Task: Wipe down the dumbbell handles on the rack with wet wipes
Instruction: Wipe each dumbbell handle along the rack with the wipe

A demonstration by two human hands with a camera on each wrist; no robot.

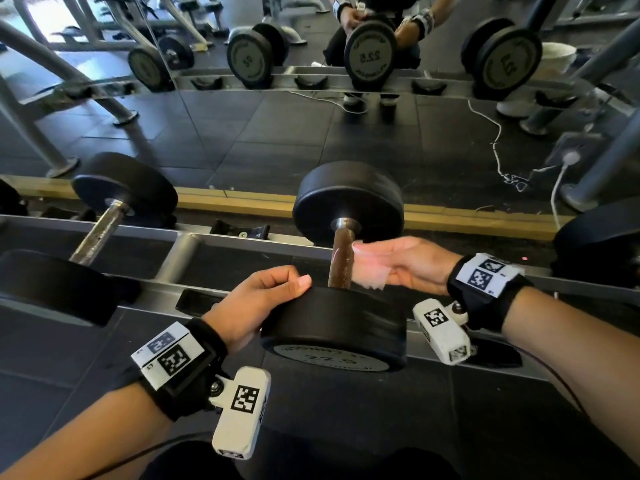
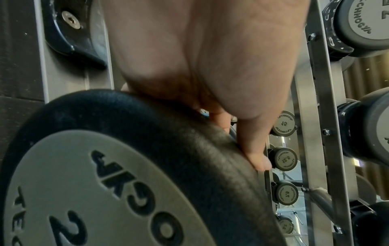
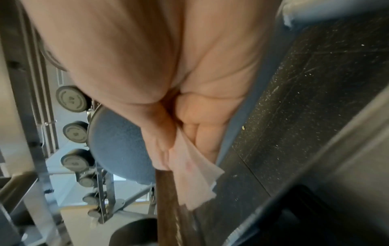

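A gym wall mirror runs behind a long grey steel dumbbell rack, reflecting black rubber floor tiles and the far sides of the weights. On the rack, straight ahead, lies a black rubber-headed dumbbell with a grey end plate marked 22.5; its near head sits low in the head view and its far head points at the mirror. A second black dumbbell with a worn steel bar rests on the rack well to the left. Between the two heads of the middle dumbbell runs its brown, rusty-looking handle. The left hand lies over the upper left edge of the near head, fingers curled around the rim and thumb pressed along the top, as the left wrist view confirms. The right hand comes in from the right, thumb and fingers pinching a thin white wet wipe that touches the right side of the handle; the right wrist view shows the wipe hanging from the pinch beside the bar.
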